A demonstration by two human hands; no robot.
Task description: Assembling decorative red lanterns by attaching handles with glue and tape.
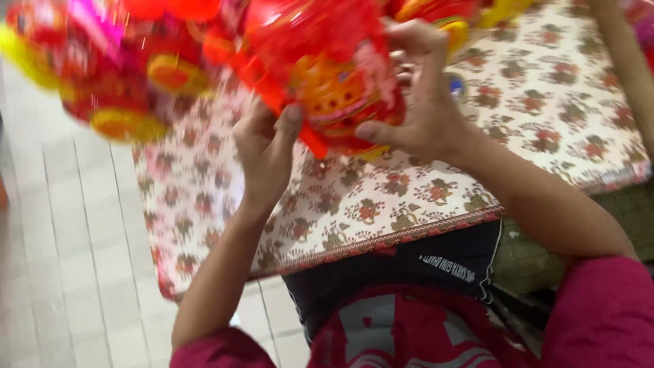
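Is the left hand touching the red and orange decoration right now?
Touching. The head view shows the left hand with its thumb pressed on the lower edge of the red and orange decoration, no gap between them; the right hand grips its other side.

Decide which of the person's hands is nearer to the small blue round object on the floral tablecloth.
Right. The right hand grips the red decoration right beside the small blue round object; the left hand holds the decoration's lower left edge, farther away.

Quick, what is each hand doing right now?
Left hand: closed, its grip pinching the lower edge of the red and gold paper decoration.
Right hand: closed, gripping the same decoration from the side.
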